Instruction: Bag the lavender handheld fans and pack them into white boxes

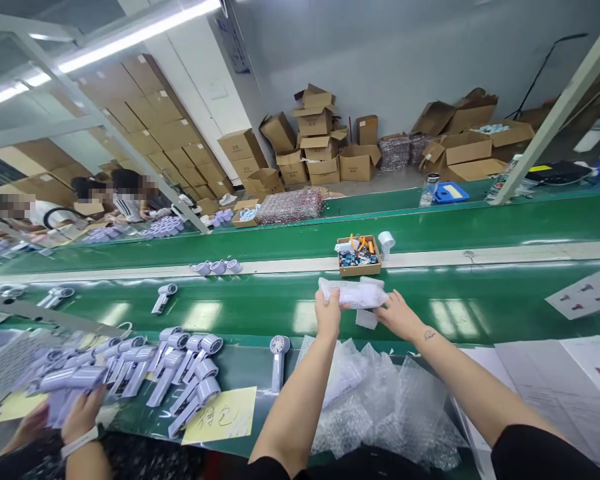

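Observation:
Over the green conveyor belt, my left hand point(329, 312) is closed around the left end of a translucent bubble bag point(355, 293). A pale, long thing shows inside the bag, but its details are blurred by the wrap. My right hand point(396, 315) grips the bag's right end with the fingers. Below the bag hangs a small white piece point(367, 319), which may be a flap or card. A lavender handheld fan point(279, 357) lies left of my forearms. Between my arms is a heap of bubble bags point(385, 400).
At left, another person's hands point(83, 417) hold lavender fan parts near a pile of fans point(195, 373). A yellow note point(223, 417) lies beside them. Beyond my hands stands a small box point(360, 270) of parts. Papers point(555, 380) lie at right.

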Motion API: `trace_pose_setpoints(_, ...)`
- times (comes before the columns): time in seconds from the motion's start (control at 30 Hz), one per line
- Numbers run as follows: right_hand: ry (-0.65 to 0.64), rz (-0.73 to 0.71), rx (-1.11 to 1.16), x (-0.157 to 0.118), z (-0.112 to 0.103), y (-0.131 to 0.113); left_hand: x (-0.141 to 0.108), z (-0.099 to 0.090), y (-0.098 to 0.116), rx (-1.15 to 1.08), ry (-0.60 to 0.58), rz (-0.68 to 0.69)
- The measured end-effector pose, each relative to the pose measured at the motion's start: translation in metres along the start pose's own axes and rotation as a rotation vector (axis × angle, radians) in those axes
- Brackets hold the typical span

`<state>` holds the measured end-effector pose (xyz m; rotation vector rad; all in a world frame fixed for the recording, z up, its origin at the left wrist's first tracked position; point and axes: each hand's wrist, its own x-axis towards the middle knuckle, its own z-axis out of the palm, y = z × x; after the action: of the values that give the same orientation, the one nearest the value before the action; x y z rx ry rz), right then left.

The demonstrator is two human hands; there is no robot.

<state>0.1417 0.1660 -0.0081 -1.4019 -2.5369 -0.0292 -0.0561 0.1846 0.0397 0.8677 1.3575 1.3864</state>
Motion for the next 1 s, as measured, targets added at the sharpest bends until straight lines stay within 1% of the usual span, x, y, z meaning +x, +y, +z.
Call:
trace_pose_setpoints(0.03, 0.001, -0.015, 0.012, -0.001, 0.002, 0.003, 0.001, -0.003, -0.002, 0.133, 0.008, 0.057)
trace_pose_setpoints(0.1, 0.003, -0.047, 0.040, -0.001, 0.005, 0.006, -0.001, -0.005, -0.002, 0.441, -0.035, 0.235)
trace_pose_setpoints(0.17, 0.009, -0.058, 0.064, 0.000, 0.007, 0.006, -0.004, 0.003, -0.001, 0.768, -0.125, 0.414)
trace_pose_setpoints(0.2, 0.013, -0.055, 0.071, 0.000, 0.008, 0.005, -0.006, 0.011, 0.000, 0.920, -0.179, 0.472)
trace_pose_setpoints(0.23, 0.017, -0.047, 0.077, 0.000, 0.009, 0.003, -0.007, 0.020, -0.001, 1.056, -0.234, 0.495)
trace_pose_setpoints(0.33, 0.013, 0.001, 0.078, -0.004, 0.009, -0.003, -0.010, 0.045, -0.007, 1.352, -0.412, 0.444)
trace_pose_setpoints(0.37, 0.010, 0.029, 0.073, -0.007, 0.008, -0.005, -0.012, 0.050, -0.010, 1.410, -0.471, 0.442)
trace_pose_setpoints(0.43, -0.002, 0.101, 0.059, -0.010, 0.006, -0.009, -0.016, 0.050, -0.017, 1.466, -0.544, 0.485)
trace_pose_setpoints(0.5, -0.024, 0.163, 0.043, -0.010, 0.004, -0.011, -0.021, 0.044, -0.023, 1.467, -0.596, 0.549)
trace_pose_setpoints(0.57, -0.068, 0.187, 0.034, -0.005, 0.000, -0.010, -0.024, 0.036, -0.024, 1.460, -0.646, 0.554)
trace_pose_setpoints(0.63, -0.134, 0.173, 0.031, 0.004, -0.007, -0.003, -0.023, 0.027, -0.019, 1.426, -0.661, 0.534)
trace_pose_setpoints(0.67, -0.173, 0.159, 0.030, 0.009, -0.012, 0.005, -0.020, 0.020, -0.016, 1.383, -0.631, 0.532)
trace_pose_setpoints(0.7, -0.214, 0.145, 0.030, 0.013, -0.018, 0.015, -0.015, 0.011, -0.012, 1.321, -0.579, 0.542)
trace_pose_setpoints(0.73, -0.259, 0.134, 0.031, 0.016, -0.024, 0.027, -0.010, -0.002, -0.008, 1.245, -0.514, 0.557)
trace_pose_setpoints(0.77, -0.306, 0.125, 0.034, 0.018, -0.031, 0.041, -0.003, -0.020, -0.005, 1.163, -0.437, 0.560)
trace_pose_setpoints(0.8, -0.353, 0.120, 0.037, 0.018, -0.038, 0.057, 0.003, -0.042, -0.004, 1.084, -0.354, 0.539)
trace_pose_setpoints(0.83, -0.399, 0.117, 0.043, 0.017, -0.045, 0.074, 0.009, -0.069, -0.004, 1.018, -0.260, 0.486)
trace_pose_setpoints(0.87, -0.439, 0.117, 0.051, 0.015, -0.051, 0.091, 0.014, -0.099, -0.007, 0.958, -0.149, 0.385)
trace_pose_setpoints(0.9, -0.473, 0.123, 0.058, 0.010, -0.058, 0.108, 0.017, -0.131, -0.012, 0.905, -0.053, 0.238)
trace_pose_setpoints(0.97, -0.516, 0.157, 0.067, -0.004, -0.068, 0.136, 0.017, -0.191, -0.026, 0.843, 0.200, -0.060)
trace_pose_setpoints(1.0, -0.525, 0.183, 0.064, -0.012, -0.072, 0.147, 0.013, -0.217, -0.034, 0.856, 0.269, -0.129)
